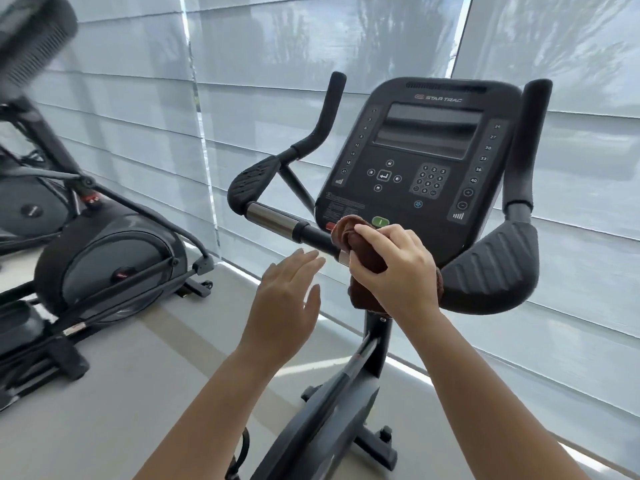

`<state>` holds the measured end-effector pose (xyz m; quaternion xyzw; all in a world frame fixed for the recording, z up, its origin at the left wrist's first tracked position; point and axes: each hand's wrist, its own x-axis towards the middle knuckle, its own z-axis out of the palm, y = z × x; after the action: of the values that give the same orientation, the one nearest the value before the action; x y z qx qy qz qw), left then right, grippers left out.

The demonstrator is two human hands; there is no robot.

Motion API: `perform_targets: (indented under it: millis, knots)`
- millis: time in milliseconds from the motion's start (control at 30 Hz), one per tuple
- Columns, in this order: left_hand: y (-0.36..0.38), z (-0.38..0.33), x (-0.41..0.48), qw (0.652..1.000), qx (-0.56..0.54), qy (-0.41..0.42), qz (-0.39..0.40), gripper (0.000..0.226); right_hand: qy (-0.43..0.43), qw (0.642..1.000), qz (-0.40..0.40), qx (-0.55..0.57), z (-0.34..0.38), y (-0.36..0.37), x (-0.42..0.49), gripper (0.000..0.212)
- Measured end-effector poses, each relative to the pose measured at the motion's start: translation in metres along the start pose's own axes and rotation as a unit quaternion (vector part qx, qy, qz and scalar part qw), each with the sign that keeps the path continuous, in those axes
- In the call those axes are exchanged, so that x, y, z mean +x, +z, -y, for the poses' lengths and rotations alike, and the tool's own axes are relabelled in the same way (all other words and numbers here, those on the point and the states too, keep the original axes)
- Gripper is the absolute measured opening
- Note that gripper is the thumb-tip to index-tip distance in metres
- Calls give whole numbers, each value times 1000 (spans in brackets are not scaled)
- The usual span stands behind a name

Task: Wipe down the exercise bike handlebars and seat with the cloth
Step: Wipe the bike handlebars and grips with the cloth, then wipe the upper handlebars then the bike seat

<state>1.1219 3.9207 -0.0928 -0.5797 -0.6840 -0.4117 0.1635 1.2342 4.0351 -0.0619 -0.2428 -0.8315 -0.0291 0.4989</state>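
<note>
A black exercise bike stands in front of me, its console (420,157) facing me. My right hand (394,268) is shut on a brown cloth (362,251) wrapped around the left handlebar (277,221) close to the centre post, just below the console. My left hand (287,306) hovers open, fingers spread, just under and left of that bar, touching nothing. The right handlebar (498,268) with its ribbed elbow pad curves up on the right. The seat is out of view.
An elliptical trainer (104,268) stands on the grey floor to the left. Pale window blinds (263,46) hang close behind the bike. The bike's frame and base feet (346,410) run down between my arms.
</note>
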Motion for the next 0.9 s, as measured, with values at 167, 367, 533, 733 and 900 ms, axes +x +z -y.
perform_targets:
  millis: [167,367,533,733,900]
  knots:
    - [-14,-26,-33,995,61,-53,-53,34,-56,995,10,78,8,-22,-14,29]
    - [-36,-50,-101,977,148,-142,-50,33,-99,975,87,181,35,-40,-49,32]
    - [-64,-62,-154,959,193,-205,-35,34,-99,958,127,236,71,-43,-86,30]
    - [-112,-68,-232,943,213,-253,-41,34,-119,935,180,280,136,-49,-139,33]
    - [-182,-69,-313,930,237,-278,-35,32,-110,920,199,319,229,-60,-197,35]
